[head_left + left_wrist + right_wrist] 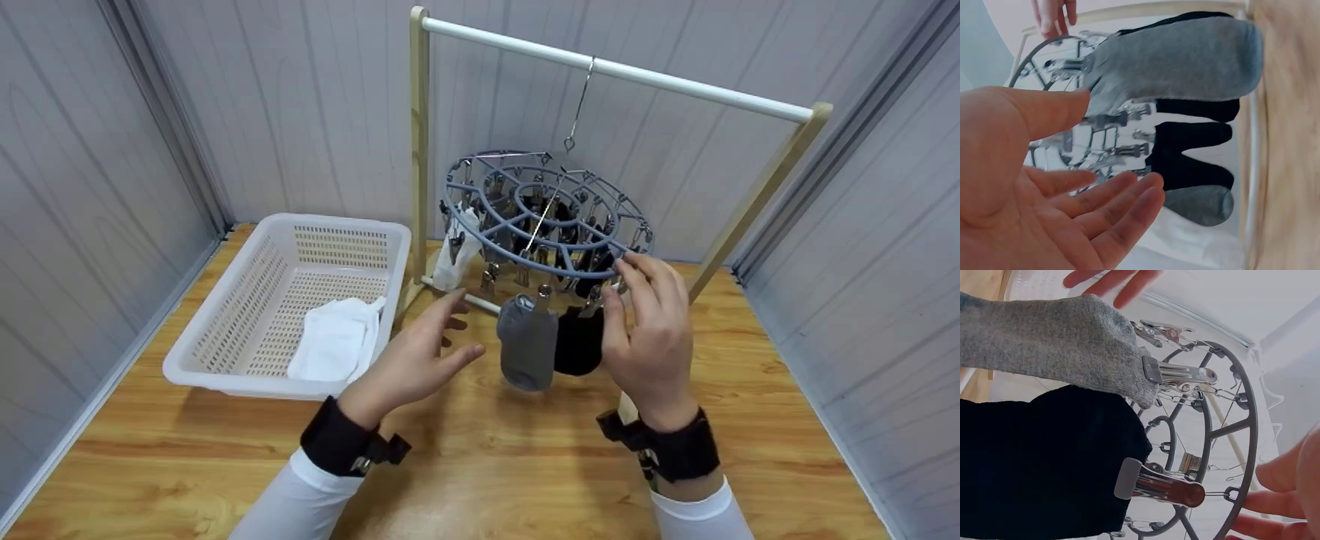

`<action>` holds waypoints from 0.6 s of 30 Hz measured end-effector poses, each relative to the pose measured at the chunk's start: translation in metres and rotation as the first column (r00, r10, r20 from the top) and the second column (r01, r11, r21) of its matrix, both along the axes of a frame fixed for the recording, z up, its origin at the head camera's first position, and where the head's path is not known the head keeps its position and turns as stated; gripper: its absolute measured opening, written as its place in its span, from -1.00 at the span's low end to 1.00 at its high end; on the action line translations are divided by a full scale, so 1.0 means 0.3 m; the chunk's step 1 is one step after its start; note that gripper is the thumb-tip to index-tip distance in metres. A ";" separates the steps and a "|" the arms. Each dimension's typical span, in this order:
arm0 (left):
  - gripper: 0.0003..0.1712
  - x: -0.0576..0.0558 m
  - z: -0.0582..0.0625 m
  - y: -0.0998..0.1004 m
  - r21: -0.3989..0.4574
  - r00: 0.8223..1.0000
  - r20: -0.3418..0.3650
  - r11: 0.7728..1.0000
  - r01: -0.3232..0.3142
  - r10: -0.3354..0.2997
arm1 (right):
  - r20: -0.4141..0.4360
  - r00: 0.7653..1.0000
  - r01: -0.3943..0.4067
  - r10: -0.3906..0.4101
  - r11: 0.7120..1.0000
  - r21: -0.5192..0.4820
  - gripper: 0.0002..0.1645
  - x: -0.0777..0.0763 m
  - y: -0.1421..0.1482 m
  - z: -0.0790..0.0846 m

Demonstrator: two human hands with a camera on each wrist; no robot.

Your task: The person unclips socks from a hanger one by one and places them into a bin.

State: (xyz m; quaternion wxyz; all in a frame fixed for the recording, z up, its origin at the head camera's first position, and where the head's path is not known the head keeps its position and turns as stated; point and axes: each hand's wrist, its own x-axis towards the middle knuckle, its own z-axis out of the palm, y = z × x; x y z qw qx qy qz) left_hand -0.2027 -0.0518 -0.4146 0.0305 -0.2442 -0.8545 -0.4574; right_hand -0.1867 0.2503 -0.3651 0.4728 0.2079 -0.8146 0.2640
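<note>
A round grey clip hanger hangs tilted from a rod, its metal clips holding several socks. On its near side hang a grey sock and a black sock, each by a metal clip. My left hand is held left of the grey sock, fingers spread and thumb apart, holding nothing. At the hanger's right edge is my right hand, its fingertips at the ring beside the black sock's clip. In the right wrist view its thumb stands apart from the fingers, with no sock between them.
A white plastic basket stands at the left with white cloth items in it. A wooden stand carries the white rod above the hanger. A white sock hangs at the hanger's left. Panel walls enclose the wooden tabletop.
</note>
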 end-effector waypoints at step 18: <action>0.08 -0.007 -0.042 0.045 0.085 0.995 0.065 0.994 0.066 -0.071 | 0.027 0.997 -0.071 0.070 0.997 0.031 -0.55 0.017 -0.042 -0.006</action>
